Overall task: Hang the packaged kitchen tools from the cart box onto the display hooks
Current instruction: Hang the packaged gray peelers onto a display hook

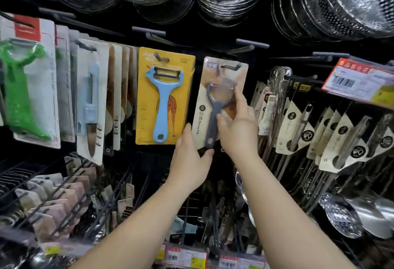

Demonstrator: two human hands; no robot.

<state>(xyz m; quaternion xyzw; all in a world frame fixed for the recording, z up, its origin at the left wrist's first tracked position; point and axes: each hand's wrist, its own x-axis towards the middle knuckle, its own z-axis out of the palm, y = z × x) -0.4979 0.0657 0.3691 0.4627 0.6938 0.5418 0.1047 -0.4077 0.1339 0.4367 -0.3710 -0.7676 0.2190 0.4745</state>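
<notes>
A carded grey peeler pack hangs at the middle of the display, its top slot threaded on a black display hook. My right hand pinches the pack's right side, thumb on the grey handle, forefinger up by the peeler head. My left hand supports the pack's bottom left corner from below, thumb under its lower edge. Just to the left hangs a yellow card with a blue peeler. The cart box is out of view.
Green peeler packs and knife packs hang at left. Carded steel tools and a red price tag are at right. Steel strainers hang overhead. Hooks with packs and ladles jut out below.
</notes>
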